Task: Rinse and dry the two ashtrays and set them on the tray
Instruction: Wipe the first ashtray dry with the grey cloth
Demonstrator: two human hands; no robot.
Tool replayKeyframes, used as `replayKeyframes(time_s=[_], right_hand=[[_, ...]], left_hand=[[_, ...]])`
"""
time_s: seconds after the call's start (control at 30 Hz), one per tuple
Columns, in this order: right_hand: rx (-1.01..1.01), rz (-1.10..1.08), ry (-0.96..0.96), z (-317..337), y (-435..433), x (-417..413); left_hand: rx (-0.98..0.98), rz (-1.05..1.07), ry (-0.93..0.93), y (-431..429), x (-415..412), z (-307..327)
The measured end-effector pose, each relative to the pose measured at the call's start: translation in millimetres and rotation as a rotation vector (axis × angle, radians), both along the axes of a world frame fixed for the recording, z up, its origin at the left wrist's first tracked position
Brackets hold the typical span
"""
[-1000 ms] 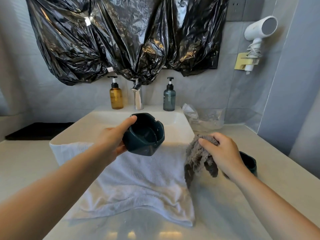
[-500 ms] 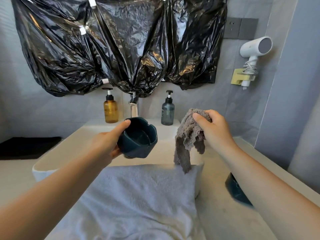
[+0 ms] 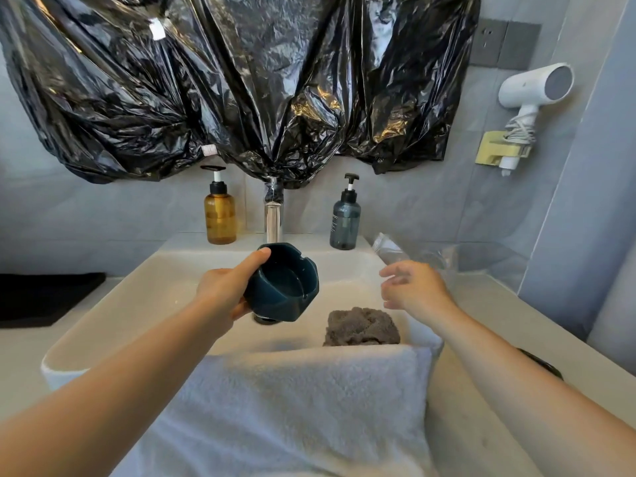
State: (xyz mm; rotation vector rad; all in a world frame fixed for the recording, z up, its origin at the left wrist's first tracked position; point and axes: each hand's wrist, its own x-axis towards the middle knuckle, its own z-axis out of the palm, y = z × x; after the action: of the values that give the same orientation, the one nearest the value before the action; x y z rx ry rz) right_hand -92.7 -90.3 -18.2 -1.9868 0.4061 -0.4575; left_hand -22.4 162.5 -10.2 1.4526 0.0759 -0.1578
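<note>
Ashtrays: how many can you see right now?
2. One ashtray is held in the left hand over the sink. The second ashtray shows only as a dark rim on the counter at right, mostly hidden behind the right forearm.

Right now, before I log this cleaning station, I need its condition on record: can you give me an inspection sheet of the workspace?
Surface: pale counter with a white sink; a white towel hangs over its front rim.
Job's things: teal ashtray held above the basin; grey cloth in the sink; black tray on the counter, left; dark object behind the right forearm, mostly hidden.
Clutter: amber bottle and blue-grey bottle flank the tap; clear plastic bag right of the sink.
Grippers: left hand grips the ashtray; right hand open, holding nothing.
Cables: coiled cord of the hair dryer, on the wall.
Surroundings: black plastic sheeting above the tap; wall sockets.
</note>
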Motion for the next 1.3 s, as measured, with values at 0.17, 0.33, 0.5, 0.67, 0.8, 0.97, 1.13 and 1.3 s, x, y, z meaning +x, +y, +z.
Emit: replayKeyframes(time_s=[0.17, 0.33, 0.5, 0.67, 0.8, 0.97, 1.13, 1.3], right_hand=[[-0.351, 0.241, 0.271, -13.0, 3.8, -0.7], [-0.620, 0.223, 0.397, -22.4, 2.1, 6.0], [-0.458, 0.209, 0.281, -12.1, -3.5, 12.3], [0.176, 0.147, 0.074, 5.9, 1.3, 12.9], [0.574, 0.033, -0.216, 28.5, 7.2, 16.1], [0.281, -0.074, -0.181, 22.6, -7.0, 25.0], [-0.600, -0.173, 0.298, -11.7, -16.3, 13.5], [-0.960, 0.095, 0.074, -11.9, 3.0, 18.1]], left_hand=[[0.039, 0.013, 0.021, -3.5, 14.1, -13.3], [0.037, 0.029, 0.016, -2.9, 17.5, -20.5], [0.089, 0.001, 0.009, -7.0, 14.6, -22.3], [0.077, 0.007, 0.009, -8.4, 16.5, -22.4], [0.064, 0.004, 0.010, -6.0, 16.7, -23.7], [0.063, 0.016, 0.002, -5.3, 17.5, -23.6], [0.066, 0.017, -0.005, -4.2, 18.7, -24.9], [0.061, 0.021, -0.008, -5.1, 18.1, -24.9]])
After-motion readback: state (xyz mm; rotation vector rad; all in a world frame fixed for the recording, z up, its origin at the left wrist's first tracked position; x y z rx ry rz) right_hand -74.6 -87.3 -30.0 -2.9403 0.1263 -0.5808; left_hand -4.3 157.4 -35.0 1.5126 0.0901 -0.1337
